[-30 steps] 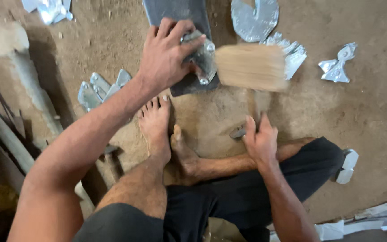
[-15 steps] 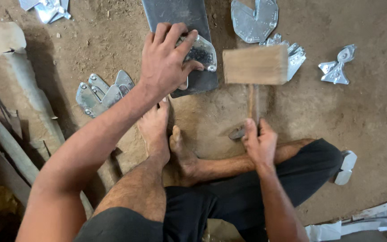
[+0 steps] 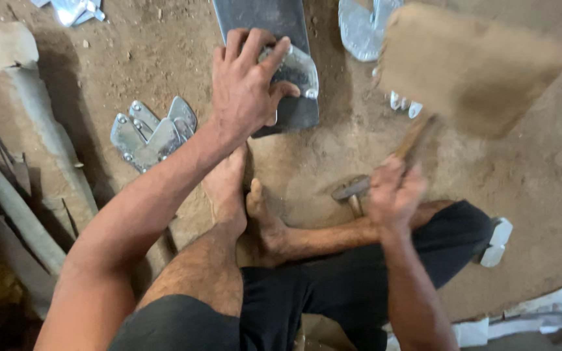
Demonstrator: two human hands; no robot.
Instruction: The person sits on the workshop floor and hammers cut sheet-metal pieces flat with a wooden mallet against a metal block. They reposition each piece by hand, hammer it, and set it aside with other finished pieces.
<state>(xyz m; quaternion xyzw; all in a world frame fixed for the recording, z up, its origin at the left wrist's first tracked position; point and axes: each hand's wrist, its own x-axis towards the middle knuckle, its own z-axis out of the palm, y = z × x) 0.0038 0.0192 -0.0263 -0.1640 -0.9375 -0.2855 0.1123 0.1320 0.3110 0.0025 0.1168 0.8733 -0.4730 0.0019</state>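
My left hand (image 3: 245, 88) presses a shiny curved sheet-metal piece (image 3: 297, 68) onto a dark flat steel block (image 3: 261, 16) set in the dirt floor. My right hand (image 3: 391, 195) grips the wooden handle of a big wooden mallet (image 3: 469, 65), whose blurred head is raised at the upper right, above and to the right of the block. My bare feet (image 3: 242, 195) rest on the ground just in front of the block.
A small metal hammer (image 3: 352, 190) lies on the dirt by my right hand. Several cut metal pieces (image 3: 151, 130) lie to the left of the block, and more (image 3: 359, 26) behind it. A grey stone slab (image 3: 8, 65) and rods sit at the left.
The mallet has swung up and toward the camera, from level beside the block to raised and blurred. My left hand still holds the metal piece on the block.
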